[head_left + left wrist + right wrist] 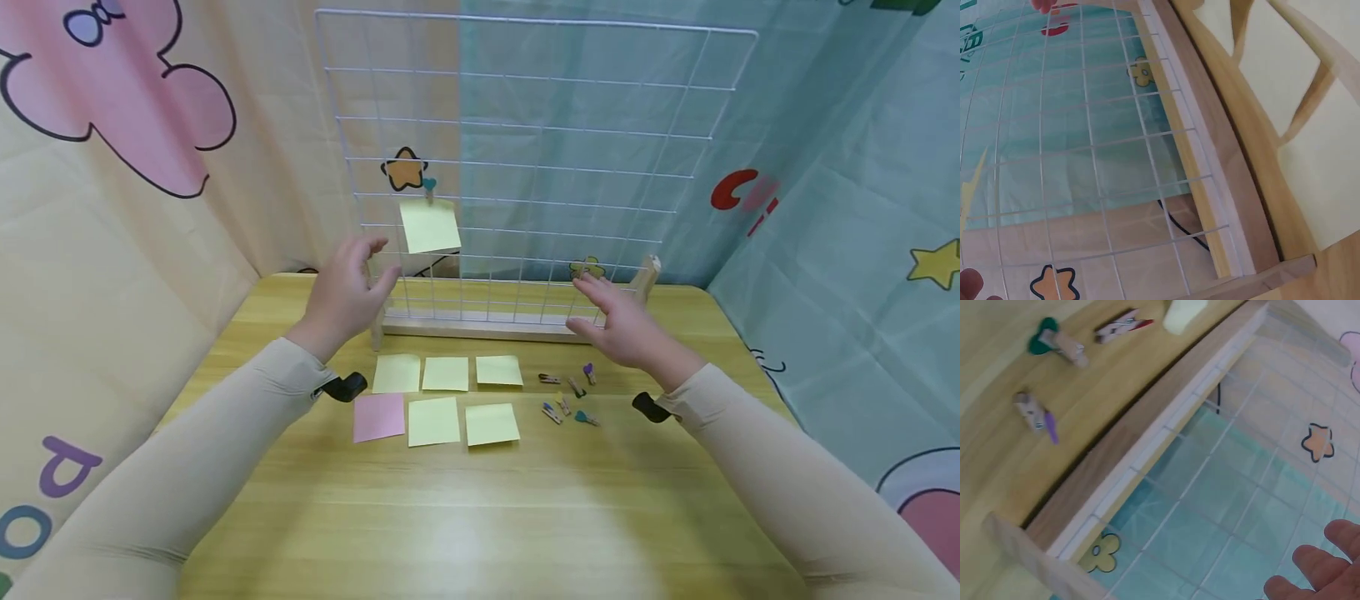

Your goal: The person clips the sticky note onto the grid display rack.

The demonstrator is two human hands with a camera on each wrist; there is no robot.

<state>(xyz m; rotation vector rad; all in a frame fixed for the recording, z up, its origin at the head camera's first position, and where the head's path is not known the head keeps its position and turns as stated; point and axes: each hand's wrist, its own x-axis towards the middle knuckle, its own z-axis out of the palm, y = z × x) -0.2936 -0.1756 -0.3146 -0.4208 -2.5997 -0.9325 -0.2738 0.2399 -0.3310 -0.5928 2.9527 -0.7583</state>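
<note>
Six pegs showed from the head, just three from the right wrist, left hand hung loose, empty, near the note clipped to the rack, right hand spread, empty, farther off

To the lower left of the wire grid, a purple letter is standing tilted on the cream curtain, reading as a p or a d; lower left of the grid too, beneath that letter, a blue ring is showing like an O or a zero; on the blue-green curtain, just right of the grid, a red curved mark is resembling a C, leaving unclear whether it is forming a letter or a drawing; in the left wrist view, dark green characters are appearing on the cloth behind the grid, running off the edge and showing too little for reading.
</note>
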